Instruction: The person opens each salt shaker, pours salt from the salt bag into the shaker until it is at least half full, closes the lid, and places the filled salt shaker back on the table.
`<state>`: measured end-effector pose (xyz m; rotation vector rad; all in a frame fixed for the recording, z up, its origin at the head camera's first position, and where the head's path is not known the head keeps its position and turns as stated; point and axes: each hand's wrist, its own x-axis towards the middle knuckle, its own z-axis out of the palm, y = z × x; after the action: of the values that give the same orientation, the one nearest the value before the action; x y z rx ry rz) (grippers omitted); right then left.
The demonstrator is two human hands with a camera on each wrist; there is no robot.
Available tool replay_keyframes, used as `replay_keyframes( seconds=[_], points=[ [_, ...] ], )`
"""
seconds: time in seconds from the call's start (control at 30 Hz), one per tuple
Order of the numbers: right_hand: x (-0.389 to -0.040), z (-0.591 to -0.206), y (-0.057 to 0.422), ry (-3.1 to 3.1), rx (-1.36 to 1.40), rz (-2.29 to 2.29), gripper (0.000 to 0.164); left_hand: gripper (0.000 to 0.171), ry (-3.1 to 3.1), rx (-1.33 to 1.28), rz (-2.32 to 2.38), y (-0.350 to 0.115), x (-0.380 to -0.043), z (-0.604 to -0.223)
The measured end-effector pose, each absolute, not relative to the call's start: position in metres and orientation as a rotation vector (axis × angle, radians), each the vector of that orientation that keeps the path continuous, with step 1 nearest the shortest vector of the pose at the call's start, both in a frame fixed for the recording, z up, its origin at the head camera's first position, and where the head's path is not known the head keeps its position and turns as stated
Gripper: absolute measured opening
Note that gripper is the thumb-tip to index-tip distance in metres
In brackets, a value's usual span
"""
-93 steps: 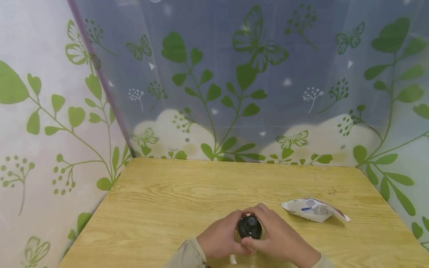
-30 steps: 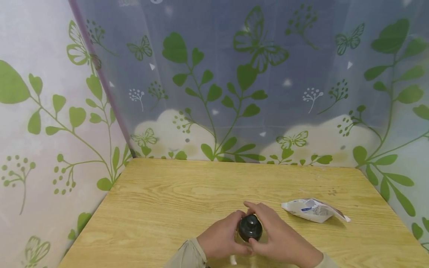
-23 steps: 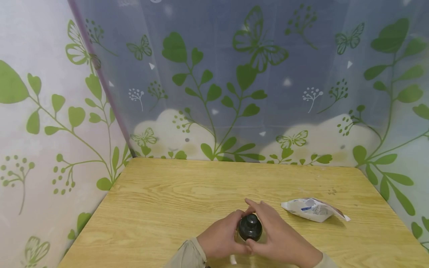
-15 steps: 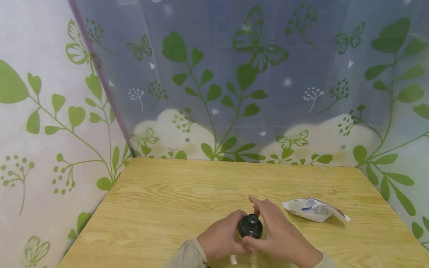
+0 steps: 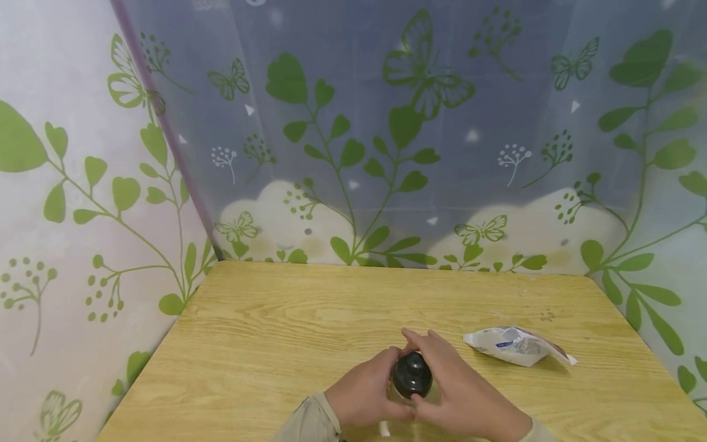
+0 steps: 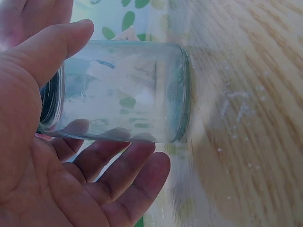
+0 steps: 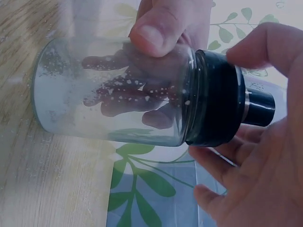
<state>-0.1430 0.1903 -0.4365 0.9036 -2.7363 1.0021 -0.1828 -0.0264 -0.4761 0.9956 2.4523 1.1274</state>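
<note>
In the head view, the glass jar [image 7: 113, 94] is mostly hidden by the black cap [image 5: 413, 374], left hand [image 5: 361, 390] and right hand [image 5: 458, 390]; both sleeves [image 5: 312, 420] and the worktop [image 5: 309, 319] are cut off at six o'clock. The print [image 5: 504, 345] on the packet [image 5: 519, 353], between two and three o'clock from the cap, is too small to be read. In the left wrist view, the cap is mostly covered by the left hand.

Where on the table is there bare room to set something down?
Broad patch: the tabletop between the left wall and the left hand. Another lies before the back wall, left of some faint specks. Crowded: around the jar and its black lid, between that hand and the right hand, and to their right, where the packet lies.
</note>
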Motion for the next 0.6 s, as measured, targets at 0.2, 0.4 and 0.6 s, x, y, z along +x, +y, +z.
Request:
replay_keyframes(
  seconds=[0.2,0.4,0.6],
  points=[
    [-0.1448,-0.4367,0.1854,-2.718,0.752,0.867,0.091,0.065,2.438,0.953,1.158,-0.0279,-0.1819,-0.4748],
    [-0.146,-0.4364,0.1844,-2.732,0.715,0.838,0.089,0.066,2.409,0.933,1.175,-0.0284,-0.1819,-0.4734],
    [-0.1447,-0.4377,0.186,-2.707,0.79,0.874,0.09,0.069,2.42,0.954,1.165,-0.0282,-0.1818,-0.4733]
  ],
)
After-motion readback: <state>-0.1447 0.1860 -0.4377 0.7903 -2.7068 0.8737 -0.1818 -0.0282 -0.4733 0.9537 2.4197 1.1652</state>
